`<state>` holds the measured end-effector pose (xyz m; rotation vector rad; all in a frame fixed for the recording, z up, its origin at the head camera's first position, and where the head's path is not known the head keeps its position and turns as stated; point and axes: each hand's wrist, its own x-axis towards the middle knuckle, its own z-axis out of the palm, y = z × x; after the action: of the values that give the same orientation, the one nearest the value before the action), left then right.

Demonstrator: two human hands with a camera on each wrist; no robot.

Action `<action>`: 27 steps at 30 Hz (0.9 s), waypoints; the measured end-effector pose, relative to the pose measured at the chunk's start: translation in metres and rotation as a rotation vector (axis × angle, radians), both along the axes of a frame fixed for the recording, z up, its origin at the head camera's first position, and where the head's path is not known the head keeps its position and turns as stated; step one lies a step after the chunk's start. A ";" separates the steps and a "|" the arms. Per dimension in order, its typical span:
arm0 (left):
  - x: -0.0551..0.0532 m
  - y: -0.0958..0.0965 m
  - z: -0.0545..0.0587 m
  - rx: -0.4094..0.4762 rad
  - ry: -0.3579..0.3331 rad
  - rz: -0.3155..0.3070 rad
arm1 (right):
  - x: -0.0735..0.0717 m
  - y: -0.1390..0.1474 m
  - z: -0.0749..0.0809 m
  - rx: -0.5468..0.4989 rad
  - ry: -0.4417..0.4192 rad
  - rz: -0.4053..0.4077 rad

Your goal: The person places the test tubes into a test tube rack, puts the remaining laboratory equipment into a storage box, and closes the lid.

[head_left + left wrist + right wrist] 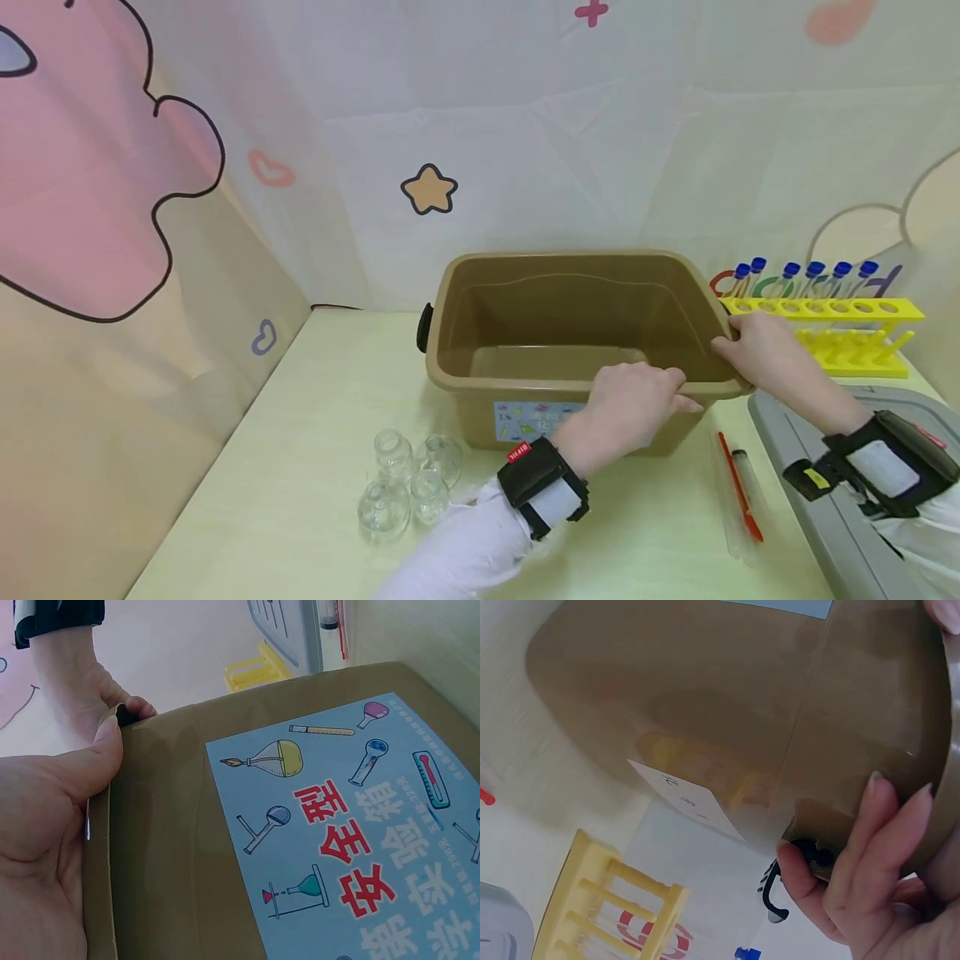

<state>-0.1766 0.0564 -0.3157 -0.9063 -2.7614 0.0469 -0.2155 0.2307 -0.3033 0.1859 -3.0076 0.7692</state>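
Note:
A brown plastic storage box [480,375] stands at the back of the table with its open top up. My left hand [626,408] grips the front rim near the right corner; the left wrist view shows its thumb [105,750] over the edge. At the right end, my right hand [772,354] holds the rim, its fingers on the outer wall beside a black latch [814,855] in the right wrist view. A blue printed label [315,840] covers part of the front wall. Inside, the box's bare floor [555,362] shows.
Several small clear glass vessels [384,507] stand front left of the box. To the right are a yellow test tube rack [825,310] with several blue-capped tubes, a grey lid [795,450], a thin red tool [738,483] and a clear syringe [750,483]. A printed curtain hangs behind.

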 end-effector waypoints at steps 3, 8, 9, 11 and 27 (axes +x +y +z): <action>0.004 0.001 0.000 -0.024 0.008 0.005 | 0.002 0.000 0.000 0.007 -0.006 -0.005; 0.009 0.003 0.000 -0.024 0.024 0.005 | 0.007 0.003 -0.001 0.010 0.001 -0.003; 0.010 0.003 0.000 -0.023 0.028 0.005 | 0.008 0.003 -0.002 0.011 0.009 0.001; 0.013 0.003 0.000 -0.020 0.036 0.007 | 0.010 0.004 -0.002 0.002 0.016 0.009; 0.038 -0.027 0.015 0.104 0.151 -0.211 | 0.015 0.005 -0.006 0.020 0.037 -0.020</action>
<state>-0.1389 0.0297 -0.3008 -1.1111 -2.4918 -0.0612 -0.2010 0.2360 -0.3092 0.1689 -2.9787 0.7259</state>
